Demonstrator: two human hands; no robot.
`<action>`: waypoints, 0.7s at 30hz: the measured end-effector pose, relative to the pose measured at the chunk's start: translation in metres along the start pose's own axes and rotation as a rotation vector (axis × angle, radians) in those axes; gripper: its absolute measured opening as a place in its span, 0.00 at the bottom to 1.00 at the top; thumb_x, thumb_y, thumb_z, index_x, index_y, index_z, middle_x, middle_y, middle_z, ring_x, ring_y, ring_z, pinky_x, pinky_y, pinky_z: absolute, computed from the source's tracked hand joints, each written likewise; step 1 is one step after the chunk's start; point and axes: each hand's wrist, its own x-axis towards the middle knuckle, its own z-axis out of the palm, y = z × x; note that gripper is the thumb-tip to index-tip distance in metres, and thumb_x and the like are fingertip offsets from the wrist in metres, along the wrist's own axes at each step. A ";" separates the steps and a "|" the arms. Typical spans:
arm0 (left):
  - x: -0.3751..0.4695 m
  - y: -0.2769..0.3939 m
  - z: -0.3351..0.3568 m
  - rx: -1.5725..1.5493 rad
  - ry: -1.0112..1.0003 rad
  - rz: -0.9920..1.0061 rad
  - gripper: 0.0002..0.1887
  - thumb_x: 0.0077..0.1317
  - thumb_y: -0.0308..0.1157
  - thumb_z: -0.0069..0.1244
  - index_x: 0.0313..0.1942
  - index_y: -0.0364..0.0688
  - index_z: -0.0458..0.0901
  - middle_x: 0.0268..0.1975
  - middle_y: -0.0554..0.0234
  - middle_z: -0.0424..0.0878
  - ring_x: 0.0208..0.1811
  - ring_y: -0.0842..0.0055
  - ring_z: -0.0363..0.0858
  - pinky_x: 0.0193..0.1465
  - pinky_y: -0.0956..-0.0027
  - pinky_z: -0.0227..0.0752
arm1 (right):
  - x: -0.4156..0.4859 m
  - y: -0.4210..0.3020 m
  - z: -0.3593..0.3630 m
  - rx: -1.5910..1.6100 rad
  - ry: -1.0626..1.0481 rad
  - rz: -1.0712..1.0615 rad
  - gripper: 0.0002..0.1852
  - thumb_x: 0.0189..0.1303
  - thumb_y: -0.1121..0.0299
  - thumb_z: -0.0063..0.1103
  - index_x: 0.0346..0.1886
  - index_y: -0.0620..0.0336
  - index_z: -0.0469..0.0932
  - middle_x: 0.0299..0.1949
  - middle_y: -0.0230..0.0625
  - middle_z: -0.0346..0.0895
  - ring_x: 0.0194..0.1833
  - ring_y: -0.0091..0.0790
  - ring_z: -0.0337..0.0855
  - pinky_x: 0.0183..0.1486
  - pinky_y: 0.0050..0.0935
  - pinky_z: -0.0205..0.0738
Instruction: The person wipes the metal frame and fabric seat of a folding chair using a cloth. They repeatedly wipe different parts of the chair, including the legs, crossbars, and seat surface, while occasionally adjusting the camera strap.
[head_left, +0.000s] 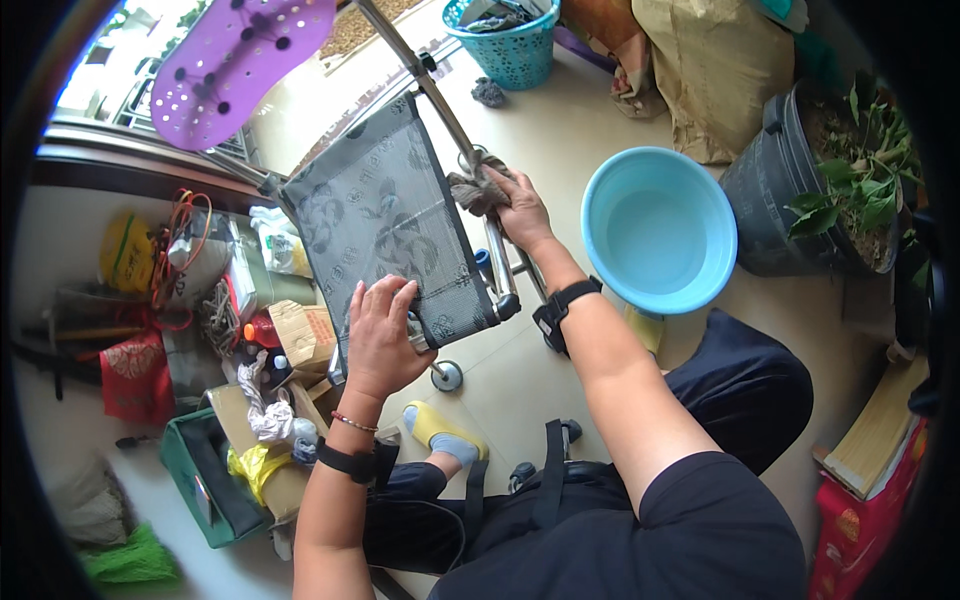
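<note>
Before me stands a metal-framed chair with a grey patterned mesh seat (382, 232) and a purple perforated panel (240, 67) at its far end. My right hand (521, 210) grips a crumpled grey-brown cloth (476, 187) against the metal side tube (450, 124). My left hand (382, 326) lies over the near edge of the seat, beside a notch in the mesh. Its fingers are slightly bent and spread; the palm side is hidden, so I cannot tell whether it grips the edge. A light blue basin (652, 225) holding clear water stands to the right of the chair.
A potted plant in a black bucket (787, 187) stands beyond the basin. Farther back are a turquoise basket (517, 52) and a tan sack (712, 75). Boxes, bags and a green bin (180, 465) crowd the left. Small wheels (447, 376) touch the tiled floor.
</note>
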 end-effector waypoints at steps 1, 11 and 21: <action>0.000 0.001 0.000 0.002 -0.005 0.002 0.44 0.40 0.37 0.70 0.61 0.43 0.70 0.59 0.56 0.72 0.65 0.58 0.71 0.77 0.44 0.52 | -0.010 0.011 0.000 0.009 -0.012 0.077 0.32 0.59 0.72 0.59 0.67 0.26 0.76 0.65 0.39 0.73 0.61 0.49 0.78 0.65 0.40 0.73; -0.001 0.001 0.003 0.065 0.012 0.024 0.43 0.41 0.38 0.70 0.61 0.44 0.70 0.59 0.55 0.72 0.64 0.59 0.71 0.76 0.44 0.54 | -0.154 0.065 -0.023 -0.185 -0.135 0.495 0.36 0.53 0.78 0.54 0.69 0.40 0.75 0.62 0.46 0.75 0.60 0.51 0.78 0.63 0.41 0.74; -0.002 0.001 0.001 0.042 0.034 0.021 0.43 0.40 0.38 0.69 0.60 0.44 0.71 0.59 0.58 0.73 0.63 0.59 0.73 0.76 0.46 0.55 | -0.051 -0.081 -0.137 0.916 -0.593 0.229 0.21 0.59 0.75 0.55 0.57 0.67 0.81 0.55 0.35 0.82 0.50 0.28 0.83 0.57 0.28 0.77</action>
